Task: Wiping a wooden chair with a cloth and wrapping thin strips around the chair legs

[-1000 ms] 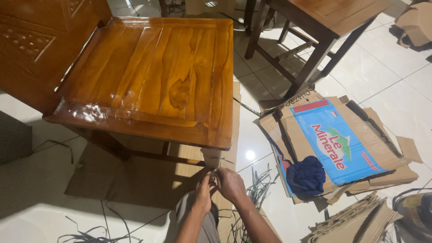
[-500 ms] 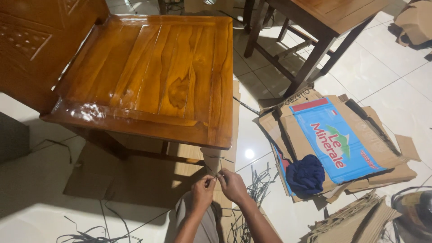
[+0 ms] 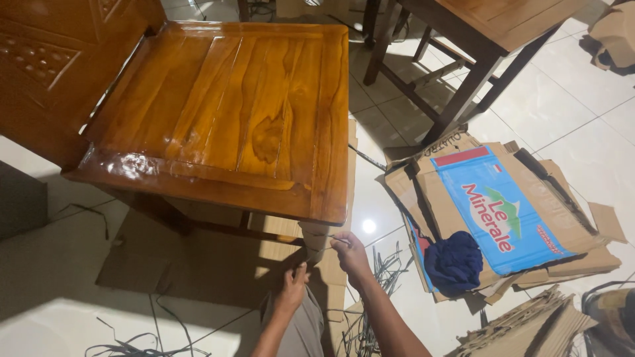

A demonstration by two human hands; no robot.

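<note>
The right hand point(image 3: 349, 254) pinches a thin dark strap point(image 3: 338, 238) at the wrapped front leg point(image 3: 316, 239) of the glossy brown wooden chair point(image 3: 225, 119); the left hand point(image 3: 293, 285) has dropped lower since a second ago, drawing the strap taut. Its fingers look closed, though on what I cannot tell. The strap's run around the leg is hidden.
</note>
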